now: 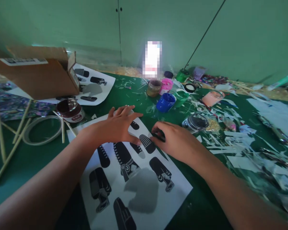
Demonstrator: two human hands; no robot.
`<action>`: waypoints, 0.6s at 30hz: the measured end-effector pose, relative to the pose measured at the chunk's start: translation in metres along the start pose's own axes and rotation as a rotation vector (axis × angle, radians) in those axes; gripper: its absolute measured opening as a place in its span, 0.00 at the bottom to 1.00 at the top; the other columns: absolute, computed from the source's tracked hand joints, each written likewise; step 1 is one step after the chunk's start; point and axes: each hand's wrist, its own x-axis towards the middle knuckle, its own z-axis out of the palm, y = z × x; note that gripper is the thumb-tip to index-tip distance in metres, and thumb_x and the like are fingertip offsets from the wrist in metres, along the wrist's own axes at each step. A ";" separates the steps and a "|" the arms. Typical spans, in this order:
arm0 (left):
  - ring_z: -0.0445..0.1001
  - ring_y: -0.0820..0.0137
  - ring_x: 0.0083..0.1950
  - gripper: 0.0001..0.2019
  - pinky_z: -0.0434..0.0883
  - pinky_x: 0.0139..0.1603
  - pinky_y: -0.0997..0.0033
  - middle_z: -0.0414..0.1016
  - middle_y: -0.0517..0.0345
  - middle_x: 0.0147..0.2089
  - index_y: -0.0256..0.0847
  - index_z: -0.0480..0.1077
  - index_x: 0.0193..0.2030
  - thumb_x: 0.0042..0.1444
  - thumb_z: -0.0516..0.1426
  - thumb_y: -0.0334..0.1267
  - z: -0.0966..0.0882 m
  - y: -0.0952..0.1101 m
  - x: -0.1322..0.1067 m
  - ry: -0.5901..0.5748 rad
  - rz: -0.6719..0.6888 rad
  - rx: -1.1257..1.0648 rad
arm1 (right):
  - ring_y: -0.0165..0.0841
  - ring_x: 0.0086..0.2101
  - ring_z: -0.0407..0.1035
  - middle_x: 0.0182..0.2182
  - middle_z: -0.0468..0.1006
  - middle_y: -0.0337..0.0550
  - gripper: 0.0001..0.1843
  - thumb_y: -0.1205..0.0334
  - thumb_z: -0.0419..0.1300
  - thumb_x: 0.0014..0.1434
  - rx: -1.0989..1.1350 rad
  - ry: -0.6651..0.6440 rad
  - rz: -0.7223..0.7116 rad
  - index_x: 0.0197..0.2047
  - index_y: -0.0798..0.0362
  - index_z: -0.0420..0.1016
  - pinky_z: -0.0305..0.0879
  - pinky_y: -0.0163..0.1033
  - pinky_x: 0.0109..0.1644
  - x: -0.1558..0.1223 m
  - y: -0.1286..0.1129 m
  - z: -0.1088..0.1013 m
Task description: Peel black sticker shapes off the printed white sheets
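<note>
A white printed sheet (180, 188) with black and grey cut-out shapes lies on the green work surface, slanting toward me. My left hand (121, 123) rests across its upper part, palm down with the fingers spread, holding nothing. At the sheet's right edge, my right hand (168, 137) is curled, thumb and fingers drawn together. A dark patch shows inside its curl; whether that is a small object or shadow I cannot tell. The hands' shadow falls over the middle of the paper.
Open paint jars, including a blue jar (166, 102) and a dark red jar (70, 110), stand around. A cardboard box (36, 78) is at left, near wooden sticks (13, 153) and a tape roll (42, 130). Paper scraps (240, 140) and metal tools (278, 159) litter the right.
</note>
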 end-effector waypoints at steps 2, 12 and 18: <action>0.29 0.40 0.72 0.50 0.34 0.65 0.34 0.31 0.55 0.74 0.57 0.46 0.69 0.40 0.57 0.70 0.000 0.001 0.000 -0.003 -0.001 -0.008 | 0.32 0.30 0.68 0.33 0.75 0.40 0.04 0.61 0.57 0.58 -0.013 0.013 0.023 0.37 0.50 0.69 0.54 0.36 0.27 0.000 0.001 0.000; 0.42 0.46 0.71 0.48 0.42 0.67 0.43 0.42 0.51 0.72 0.56 0.50 0.67 0.40 0.57 0.70 0.005 -0.001 0.003 0.106 0.170 -0.028 | 0.29 0.24 0.64 0.36 0.73 0.43 0.06 0.62 0.49 0.63 0.040 -0.005 -0.102 0.43 0.53 0.61 0.50 0.36 0.24 -0.006 -0.002 -0.002; 0.62 0.49 0.57 0.39 0.58 0.57 0.50 0.65 0.49 0.55 0.46 0.66 0.53 0.35 0.63 0.64 0.000 0.009 0.000 0.223 0.132 0.048 | 0.29 0.30 0.67 0.37 0.73 0.41 0.06 0.64 0.51 0.64 0.086 0.111 -0.254 0.38 0.53 0.67 0.56 0.36 0.30 -0.002 0.004 0.000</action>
